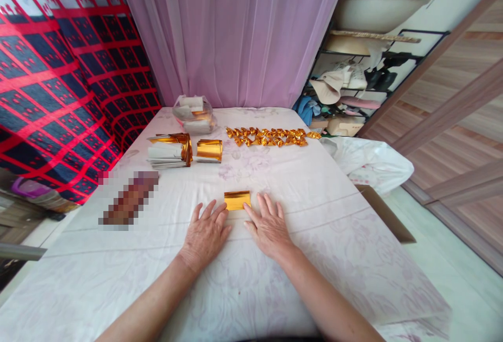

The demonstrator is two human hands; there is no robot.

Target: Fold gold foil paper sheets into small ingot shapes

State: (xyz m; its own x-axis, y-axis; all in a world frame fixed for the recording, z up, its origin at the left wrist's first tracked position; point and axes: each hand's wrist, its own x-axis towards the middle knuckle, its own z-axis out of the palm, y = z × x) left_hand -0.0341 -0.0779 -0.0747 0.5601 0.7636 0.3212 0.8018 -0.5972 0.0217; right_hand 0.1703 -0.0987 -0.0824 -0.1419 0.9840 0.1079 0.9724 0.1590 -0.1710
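Observation:
A small rectangle of shiny gold foil paper [237,200] lies flat on the cloth between my hands. My left hand [206,232] rests palm down with fingers spread, its index fingertip at the paper's left edge. Mirroring it, my right hand [271,224] lies flat and spread, the index fingertip touching the lower right corner of the sheet. Farther off to the left are a stack of gold and grey foil papers [170,154] and a smaller stack of gold sheets [209,150]. Rows of folded gold foil pieces [271,136] lie at the back right.
A clear plastic bag [192,114] of papers stands at the back left. The table's floral cloth [243,289] has creases. A blurred-out item [129,200] lies on the left. Beyond the right edge are a white plastic bag [369,161], a cardboard box [387,213] and a shelf.

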